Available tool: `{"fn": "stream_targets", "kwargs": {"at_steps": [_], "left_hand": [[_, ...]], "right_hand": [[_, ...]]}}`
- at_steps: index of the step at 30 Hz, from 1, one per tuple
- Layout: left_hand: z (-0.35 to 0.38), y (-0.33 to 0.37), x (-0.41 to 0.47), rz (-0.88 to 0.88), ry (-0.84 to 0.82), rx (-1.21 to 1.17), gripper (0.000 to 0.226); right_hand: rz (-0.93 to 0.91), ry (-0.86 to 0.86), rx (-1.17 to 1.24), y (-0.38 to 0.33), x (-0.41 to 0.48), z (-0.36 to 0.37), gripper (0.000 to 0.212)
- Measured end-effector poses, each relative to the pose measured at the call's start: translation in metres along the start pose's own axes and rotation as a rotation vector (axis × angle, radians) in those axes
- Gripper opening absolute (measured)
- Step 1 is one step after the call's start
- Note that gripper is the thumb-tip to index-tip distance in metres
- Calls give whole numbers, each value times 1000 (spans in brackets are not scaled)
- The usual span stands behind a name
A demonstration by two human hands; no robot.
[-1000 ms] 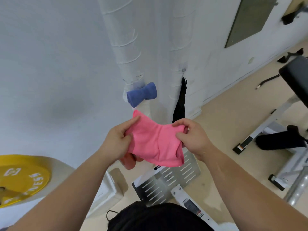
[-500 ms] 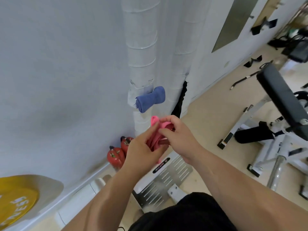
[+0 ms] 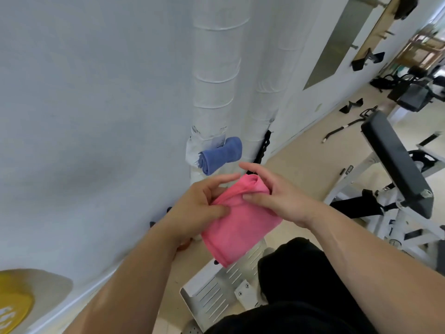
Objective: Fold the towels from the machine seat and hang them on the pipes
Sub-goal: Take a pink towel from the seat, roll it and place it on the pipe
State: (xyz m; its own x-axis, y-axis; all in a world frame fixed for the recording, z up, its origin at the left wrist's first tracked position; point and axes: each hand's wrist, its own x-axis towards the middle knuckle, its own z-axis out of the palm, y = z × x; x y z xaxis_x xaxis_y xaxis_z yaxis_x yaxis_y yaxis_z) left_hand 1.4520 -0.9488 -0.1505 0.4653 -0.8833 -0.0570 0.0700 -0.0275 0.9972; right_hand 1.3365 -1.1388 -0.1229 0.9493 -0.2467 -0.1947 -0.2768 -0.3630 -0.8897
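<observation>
Both hands are working a pink towel (image 3: 238, 220) at chest height, in front of the white wrapped pipes (image 3: 214, 92) by the wall. Left hand (image 3: 195, 210) is pinching the towel's upper left edge btw thumb and fingertips; the grip is pressed together on the cloth. Right hand (image 3: 277, 198) is holding the towel's bunched top end, thumb lying across the fabric and fingers curled round the far side, index finger sticking out loose toward the pipes. The towel is folded over w/ its top gathered into a roll-like bunch between the two hands; the rest is hanging down flat toward the person's lap, lower corner dangling over a slotted metal plate (image 3: 216, 292) on the floor.

A blue towel (image 3: 220, 155), rolled up, is already sitting on the nearer pipe, just above and behind the hands, not touching them. A black strap (image 3: 263, 147) is hanging beside the 2nd pipe. To the right, well apart, a black padded seat (image 3: 397, 162) on a white machine frame is tilting up. A yellow weight plate (image 3: 14, 307) is showing at bottom left. Black shorts (image 3: 293, 280) are filling the lower middle.
</observation>
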Motion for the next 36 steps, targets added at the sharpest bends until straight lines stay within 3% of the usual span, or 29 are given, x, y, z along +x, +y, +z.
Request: {"fn": "stream_targets", "kwargs": {"at_steps": [2, 5, 7, 11, 14, 17, 21, 24, 26, 28, 30, 33, 36], "left_hand": [[-4, -1, 16, -29, 56, -87, 70], [2, -8, 39, -119, 163, -245, 69], [14, -16, 55, -169, 205, -322, 80], [58, -26, 108, -140, 332, -260, 106], [98, -21, 169, -84, 553, -177, 91], [140, -10, 237, 18, 673, -130, 73], [201, 13, 322, 40, 773, 158, 50], [236, 32, 365, -12, 785, 174, 49], [252, 47, 385, -42, 749, 208, 61], [263, 60, 402, -81, 750, 377, 81], [274, 74, 415, -74, 818, 549, 83], [281, 94, 427, -37, 969, 740, 68], [279, 118, 428, 2, 1031, 842, 47]], "right_hand": [[-13, 50, 72, 3, 7, -11, 61], [-26, 168, 121, 13, 17, -31, 57], [-15, 288, 194, 23, 26, -51, 53], [94, 440, 335, 50, 51, -104, 46], [98, 369, 471, 79, 69, -161, 45], [26, 168, 518, 113, 84, -233, 44], [-82, 49, 355, 150, 111, -338, 39], [-135, -2, 302, 153, 127, -408, 37], [-195, -82, 263, 148, 137, -446, 35], [-254, -142, 130, 144, 149, -474, 54], [-317, -138, -48, 136, 159, -491, 70], [-436, -103, -248, 119, 170, -503, 75], [-567, -107, -378, 100, 179, -514, 57]]}}
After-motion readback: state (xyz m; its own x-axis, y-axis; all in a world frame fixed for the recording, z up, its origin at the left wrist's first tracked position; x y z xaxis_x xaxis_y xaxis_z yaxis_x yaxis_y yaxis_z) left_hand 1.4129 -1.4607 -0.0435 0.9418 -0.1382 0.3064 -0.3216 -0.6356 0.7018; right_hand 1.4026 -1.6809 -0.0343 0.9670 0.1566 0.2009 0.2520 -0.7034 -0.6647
